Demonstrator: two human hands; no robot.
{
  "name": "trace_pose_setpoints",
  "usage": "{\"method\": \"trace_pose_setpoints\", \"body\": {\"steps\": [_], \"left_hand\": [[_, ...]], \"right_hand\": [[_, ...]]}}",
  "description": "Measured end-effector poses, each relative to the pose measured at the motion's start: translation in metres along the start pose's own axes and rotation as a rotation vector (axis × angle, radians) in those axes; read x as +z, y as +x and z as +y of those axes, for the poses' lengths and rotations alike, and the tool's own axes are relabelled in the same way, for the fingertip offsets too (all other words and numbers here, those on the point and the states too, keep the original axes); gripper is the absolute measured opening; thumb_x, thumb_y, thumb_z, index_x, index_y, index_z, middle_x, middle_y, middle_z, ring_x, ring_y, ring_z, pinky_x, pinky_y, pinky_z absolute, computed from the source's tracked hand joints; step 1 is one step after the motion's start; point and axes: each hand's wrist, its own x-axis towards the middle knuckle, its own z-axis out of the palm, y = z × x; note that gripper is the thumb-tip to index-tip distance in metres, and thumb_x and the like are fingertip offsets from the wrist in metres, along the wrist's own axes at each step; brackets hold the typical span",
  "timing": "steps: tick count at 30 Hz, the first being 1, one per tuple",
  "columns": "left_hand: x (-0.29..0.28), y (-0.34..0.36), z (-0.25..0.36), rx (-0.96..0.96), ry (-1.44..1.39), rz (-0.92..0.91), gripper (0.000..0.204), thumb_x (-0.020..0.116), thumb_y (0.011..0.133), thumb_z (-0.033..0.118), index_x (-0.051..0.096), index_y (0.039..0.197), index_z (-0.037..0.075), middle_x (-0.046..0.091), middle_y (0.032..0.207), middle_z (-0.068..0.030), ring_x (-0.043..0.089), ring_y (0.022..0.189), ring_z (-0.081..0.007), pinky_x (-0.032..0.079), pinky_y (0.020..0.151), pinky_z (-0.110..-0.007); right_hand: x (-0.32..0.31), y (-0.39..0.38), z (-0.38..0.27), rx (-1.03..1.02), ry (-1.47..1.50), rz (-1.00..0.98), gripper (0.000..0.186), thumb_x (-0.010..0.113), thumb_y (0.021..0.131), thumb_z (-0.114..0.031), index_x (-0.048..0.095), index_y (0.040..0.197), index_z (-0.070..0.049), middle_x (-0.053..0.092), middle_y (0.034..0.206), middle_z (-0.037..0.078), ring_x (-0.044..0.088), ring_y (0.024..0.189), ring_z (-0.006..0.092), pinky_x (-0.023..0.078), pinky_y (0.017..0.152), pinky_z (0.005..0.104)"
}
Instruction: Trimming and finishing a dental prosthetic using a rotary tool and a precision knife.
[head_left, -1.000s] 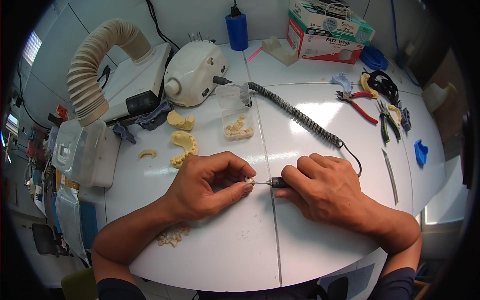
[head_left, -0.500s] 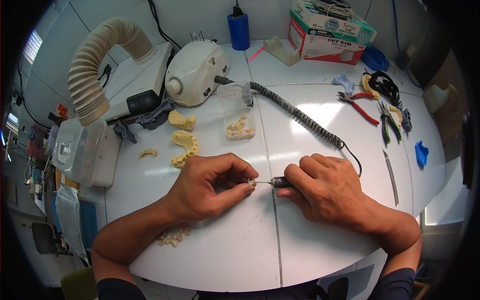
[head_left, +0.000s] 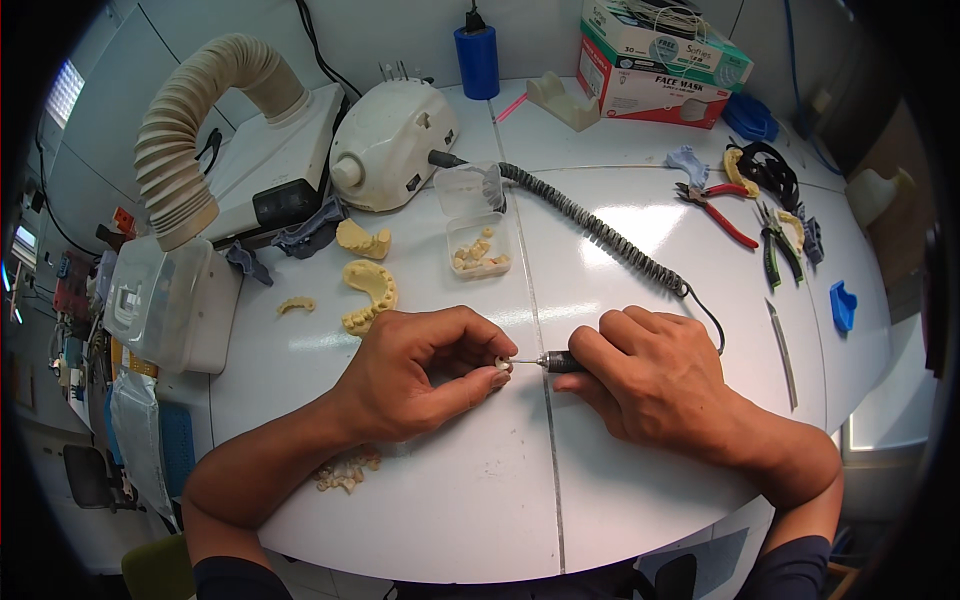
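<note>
Between thumb and fingertips, my left hand pinches a small cream dental crown, mostly covered by the fingers. My right hand is wrapped round a black rotary handpiece. Its thin bur points left, with the tip at the crown. From the handpiece a cord leads to a coiled black cable, which joins a white micromotor unit. Beyond my left hand lie yellow plaster tooth models and an open clear box with small tooth-coloured pieces inside.
A ribbed suction hose arches at the left above a lidded plastic box. Beside my left forearm is a pile of small scraps. Red-handled pliers, green-handled pliers and a slim metal knife lie at right. Mask boxes stand behind.
The crown has turned slightly in my left fingertips, and the bur has shifted a little against it. Both arms stay in nearly the same place.
</note>
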Motion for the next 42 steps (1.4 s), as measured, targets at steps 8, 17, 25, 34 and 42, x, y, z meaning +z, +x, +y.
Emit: {"method": "trace_pose_setpoints", "body": {"steps": [8,17,25,34,42], "left_hand": [[-0.0002,0.0004,0.0002,-0.004,0.013,-0.004,0.020,0.074,0.098,-0.003,0.071,0.117,-0.007,0.079,0.106,-0.0122,0.079,0.099,-0.0148,0.064,0.092,-0.027],[-0.0002,0.0013,-0.0024,0.044,0.043,-0.003,0.020,0.074,0.098,-0.002,0.071,0.117,-0.007,0.080,0.103,-0.0113,0.079,0.096,-0.0140,0.064,0.088,-0.027],[-0.0008,0.0014,-0.0016,0.026,0.050,-0.011,0.020,0.074,0.097,-0.003,0.073,0.116,-0.006,0.080,0.104,-0.0106,0.078,0.095,-0.0130,0.063,0.088,-0.026],[-0.0004,0.0019,-0.0041,0.062,0.060,-0.032,0.020,0.073,0.097,-0.006,0.074,0.117,-0.006,0.080,0.103,-0.0111,0.078,0.096,-0.0128,0.063,0.087,-0.026],[0.0005,0.0023,-0.0047,0.018,0.018,-0.017,0.020,0.076,0.097,0.000,0.076,0.117,-0.004,0.081,0.100,-0.0103,0.078,0.092,-0.0120,0.063,0.085,-0.026]], "right_hand": [[0.0007,-0.0008,-0.0017,0.026,-0.001,-0.010,0.032,0.079,0.097,-0.038,0.066,0.092,-0.010,0.059,0.076,0.005,0.063,0.066,0.0223,0.049,0.058,0.0373],[0.0003,-0.0002,-0.0003,-0.002,-0.007,0.009,0.034,0.073,0.103,-0.041,0.066,0.096,-0.009,0.060,0.074,0.007,0.065,0.065,0.0231,0.048,0.053,0.0377],[0.0007,-0.0008,-0.0019,0.025,-0.024,0.004,0.031,0.079,0.097,-0.038,0.066,0.092,-0.011,0.058,0.076,0.004,0.063,0.067,0.0216,0.050,0.057,0.0369],[0.0009,-0.0006,0.0022,-0.035,0.009,0.015,0.032,0.075,0.102,-0.041,0.067,0.096,-0.010,0.061,0.076,0.007,0.065,0.066,0.0227,0.049,0.054,0.0377],[0.0021,-0.0007,-0.0017,0.002,-0.014,-0.001,0.034,0.073,0.103,-0.042,0.066,0.097,-0.010,0.060,0.075,0.006,0.063,0.065,0.0212,0.047,0.053,0.0373]]}}
